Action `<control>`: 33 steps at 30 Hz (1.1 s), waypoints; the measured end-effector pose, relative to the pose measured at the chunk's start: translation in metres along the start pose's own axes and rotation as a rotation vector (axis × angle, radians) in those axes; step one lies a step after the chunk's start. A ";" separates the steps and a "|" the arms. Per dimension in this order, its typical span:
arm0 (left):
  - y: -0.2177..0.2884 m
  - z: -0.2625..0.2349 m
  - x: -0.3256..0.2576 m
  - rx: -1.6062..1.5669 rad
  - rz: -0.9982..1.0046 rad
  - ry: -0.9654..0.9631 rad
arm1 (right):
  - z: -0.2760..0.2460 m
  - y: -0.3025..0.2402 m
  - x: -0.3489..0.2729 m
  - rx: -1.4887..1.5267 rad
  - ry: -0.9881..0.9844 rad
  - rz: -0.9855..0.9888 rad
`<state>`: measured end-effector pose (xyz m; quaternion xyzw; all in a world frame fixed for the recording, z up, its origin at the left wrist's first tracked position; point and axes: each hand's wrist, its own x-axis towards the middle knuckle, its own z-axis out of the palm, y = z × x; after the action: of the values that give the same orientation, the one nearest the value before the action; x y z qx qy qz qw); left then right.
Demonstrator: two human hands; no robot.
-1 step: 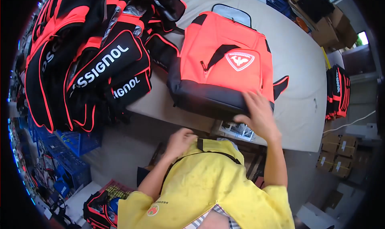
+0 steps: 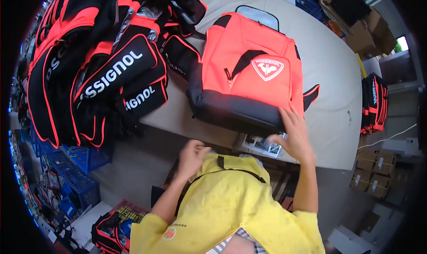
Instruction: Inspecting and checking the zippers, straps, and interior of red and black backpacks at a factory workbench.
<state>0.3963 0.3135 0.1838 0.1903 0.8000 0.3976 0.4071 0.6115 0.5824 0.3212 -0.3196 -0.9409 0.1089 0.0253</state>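
A bright orange-red backpack (image 2: 240, 71) with a black base and a white shield emblem lies on the pale table, its front panel up. A strip with a dark zip pull runs beside the emblem. My right hand (image 2: 296, 138) is at the bag's near right corner, fingers spread and stretched out, fingertips at the black base. Just above the apron at my waist, short of the table edge, is my left hand (image 2: 192, 158). Its fingers are curled together in a pinch; what they hold, if anything, is too small to make out.
Black and orange bags (image 2: 111, 71) are heaped at the table's left. The pale table (image 2: 336, 98) extends right and behind the backpack. Blue crates (image 2: 84, 187) stand below left. Stacked cartons (image 2: 373, 171) and more bags (image 2: 374, 102) are on the right.
My right hand has drawn slightly right and nearer to me along the bag's corner. My left hand has shifted a little left. The backpack's front has moved very slightly.
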 end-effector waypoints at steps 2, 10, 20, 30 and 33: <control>0.024 -0.031 0.006 0.156 0.124 0.248 | 0.005 0.029 -0.034 0.057 0.048 0.017; 0.114 -0.061 0.116 0.260 0.798 0.070 | 0.091 0.044 -0.050 0.121 0.497 0.277; 0.091 -0.033 0.124 0.331 0.743 0.084 | 0.120 0.073 -0.069 0.337 0.443 0.390; 0.019 -0.025 0.050 0.260 0.993 0.182 | 0.101 0.040 -0.137 0.310 0.365 0.409; 0.024 -0.029 0.038 0.462 0.766 0.041 | 0.090 0.037 -0.148 0.120 -0.150 0.407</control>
<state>0.3499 0.3379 0.1945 0.5510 0.7474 0.3344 0.1614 0.7407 0.5044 0.2282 -0.4920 -0.8480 0.1911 -0.0484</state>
